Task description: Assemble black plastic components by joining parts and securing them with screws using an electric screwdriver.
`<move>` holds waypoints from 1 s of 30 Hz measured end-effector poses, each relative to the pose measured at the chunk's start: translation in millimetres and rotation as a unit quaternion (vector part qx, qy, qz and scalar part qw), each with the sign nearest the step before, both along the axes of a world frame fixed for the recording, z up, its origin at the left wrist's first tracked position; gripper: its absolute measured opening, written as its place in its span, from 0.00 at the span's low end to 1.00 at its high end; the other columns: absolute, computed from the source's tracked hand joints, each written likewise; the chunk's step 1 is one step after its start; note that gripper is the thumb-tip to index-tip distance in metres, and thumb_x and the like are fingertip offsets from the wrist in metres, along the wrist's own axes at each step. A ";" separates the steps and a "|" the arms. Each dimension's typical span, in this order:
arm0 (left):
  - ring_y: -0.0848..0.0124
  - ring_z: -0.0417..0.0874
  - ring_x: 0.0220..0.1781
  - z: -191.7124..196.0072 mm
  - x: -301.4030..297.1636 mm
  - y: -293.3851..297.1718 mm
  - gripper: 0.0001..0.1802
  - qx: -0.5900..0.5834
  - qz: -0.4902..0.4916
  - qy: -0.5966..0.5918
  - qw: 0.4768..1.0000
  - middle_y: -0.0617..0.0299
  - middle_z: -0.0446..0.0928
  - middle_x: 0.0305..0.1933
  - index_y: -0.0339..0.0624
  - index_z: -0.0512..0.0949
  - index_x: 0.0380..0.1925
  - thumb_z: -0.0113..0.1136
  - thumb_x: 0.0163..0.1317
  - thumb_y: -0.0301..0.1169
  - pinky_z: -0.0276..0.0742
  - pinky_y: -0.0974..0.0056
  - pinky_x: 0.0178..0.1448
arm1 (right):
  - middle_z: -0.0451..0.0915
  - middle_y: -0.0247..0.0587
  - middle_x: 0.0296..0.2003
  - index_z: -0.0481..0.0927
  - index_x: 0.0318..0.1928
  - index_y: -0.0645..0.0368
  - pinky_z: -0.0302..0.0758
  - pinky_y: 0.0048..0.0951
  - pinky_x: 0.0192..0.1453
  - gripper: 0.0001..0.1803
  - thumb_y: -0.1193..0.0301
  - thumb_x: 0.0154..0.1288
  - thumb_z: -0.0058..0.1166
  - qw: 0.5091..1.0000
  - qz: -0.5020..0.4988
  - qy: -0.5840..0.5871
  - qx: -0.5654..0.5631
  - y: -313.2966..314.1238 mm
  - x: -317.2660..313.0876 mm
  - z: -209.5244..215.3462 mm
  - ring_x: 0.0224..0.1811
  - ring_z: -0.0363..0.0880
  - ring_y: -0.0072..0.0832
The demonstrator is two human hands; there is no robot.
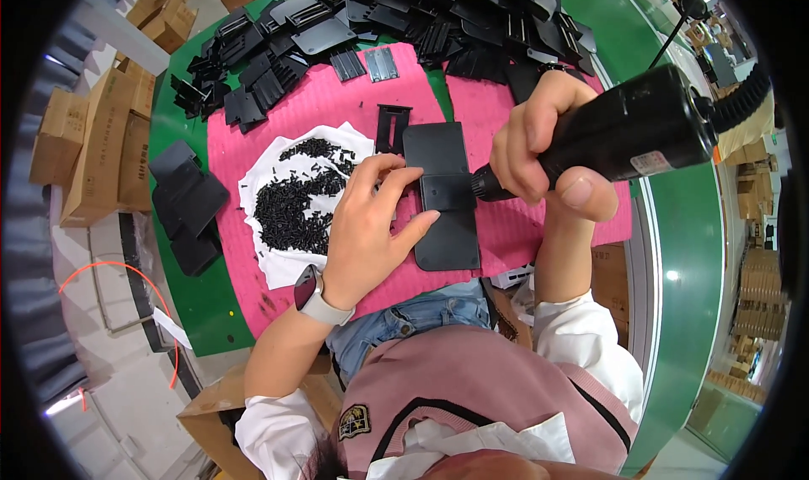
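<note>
In my right hand point(548, 147) is a black electric screwdriver point(632, 130), lying nearly level with its tip pointing left. The tip meets the right side of a black plastic assembly point(445, 195) made of flat panels. My left hand point(371, 214) holds that assembly at its left edge, with thumb and index fingertips on its middle section. Whether a screw sits at the driver's tip is hidden. Just beyond my left fingers lies a slotted black bracket point(393, 126). Left of that hand, many small black screws point(291, 214) are heaped on a white cloth point(282, 269).
A pink foam mat point(253, 155) covers part of the green table point(198, 303). Black plastic parts point(404, 16) pile up along the far side. Black panels point(190, 198) are stacked at the left. From the screwdriver a ribbed black cable point(742, 101) runs right. Cardboard boxes point(105, 134) stand beyond the table.
</note>
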State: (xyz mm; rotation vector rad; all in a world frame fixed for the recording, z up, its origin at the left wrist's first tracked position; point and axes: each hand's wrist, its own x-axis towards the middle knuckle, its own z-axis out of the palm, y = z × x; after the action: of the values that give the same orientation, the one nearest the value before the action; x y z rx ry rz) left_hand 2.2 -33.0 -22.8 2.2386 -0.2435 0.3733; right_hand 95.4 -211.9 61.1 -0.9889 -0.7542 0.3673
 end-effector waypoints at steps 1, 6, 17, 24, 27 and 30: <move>0.56 0.76 0.48 -0.6 0.4 0.2 0.23 0.003 -0.003 -0.007 1.000 0.52 0.71 0.48 0.37 0.75 0.44 0.69 0.47 0.30 0.73 0.58 0.51 | 0.68 0.34 0.16 0.67 0.29 0.64 0.64 0.18 0.18 0.22 0.63 0.45 0.65 1.000 -0.007 -0.012 -0.007 0.3 0.4 0.9 0.13 0.64 0.18; 0.55 0.75 0.48 0.4 0.4 0.6 0.22 0.003 -0.007 -0.010 1.000 0.51 0.71 0.47 0.37 0.75 0.44 0.69 0.47 0.30 0.74 0.57 0.49 | 0.66 0.33 0.15 0.64 0.35 0.61 0.61 0.19 0.15 0.20 0.65 0.47 0.60 0.999 0.021 -0.042 -0.024 1.4 6.3 -2.3 0.12 0.62 0.19; 0.54 0.74 0.45 12.0 5.8 4.6 0.22 0.106 -0.019 -0.048 0.993 0.53 0.71 0.40 0.36 0.75 0.40 0.67 0.44 0.34 0.72 0.57 0.48 | 0.68 0.34 0.15 0.67 0.30 0.62 0.63 0.22 0.17 0.21 0.65 0.47 0.66 0.997 -0.010 -0.075 -0.032 12.6 -8.1 -8.3 0.14 0.65 0.21; 0.62 0.72 0.44 12.2 19.8 -9.0 0.23 0.189 -0.133 -0.140 0.963 0.58 0.70 0.37 0.36 0.76 0.33 0.68 0.41 0.40 0.70 0.62 0.44 | 0.72 0.26 0.12 0.67 0.35 0.59 0.68 0.17 0.14 0.21 0.64 0.52 0.68 0.948 0.147 -0.136 0.248 -31.2 16.4 3.8 0.08 0.68 0.16; 0.63 0.71 0.40 18.4 3.7 8.1 0.22 0.217 -0.079 -0.206 0.951 0.59 0.69 0.33 0.37 0.75 0.32 0.68 0.41 0.42 0.70 0.62 0.41 | 0.73 0.27 0.11 0.67 0.35 0.59 0.71 0.17 0.15 0.20 0.66 0.52 0.67 0.922 0.192 -0.120 0.313 -39.3 22.6 5.7 0.08 0.71 0.16; 0.61 0.75 0.39 40.9 -47.6 52.6 0.24 0.186 0.078 -0.255 0.946 0.58 0.73 0.35 0.37 0.77 0.35 0.69 0.41 0.42 0.72 0.60 0.41 | 0.73 0.28 0.11 0.66 0.35 0.59 0.71 0.16 0.16 0.20 0.67 0.51 0.66 0.916 0.209 -0.118 0.322 -40.9 26.2 7.0 0.08 0.71 0.16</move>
State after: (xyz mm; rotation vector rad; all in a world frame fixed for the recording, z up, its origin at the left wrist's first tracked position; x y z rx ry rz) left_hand -45.4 19.5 18.1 2.4996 -0.4373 1.0746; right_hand 121.6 -252.8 68.1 -0.2401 -1.2146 0.3340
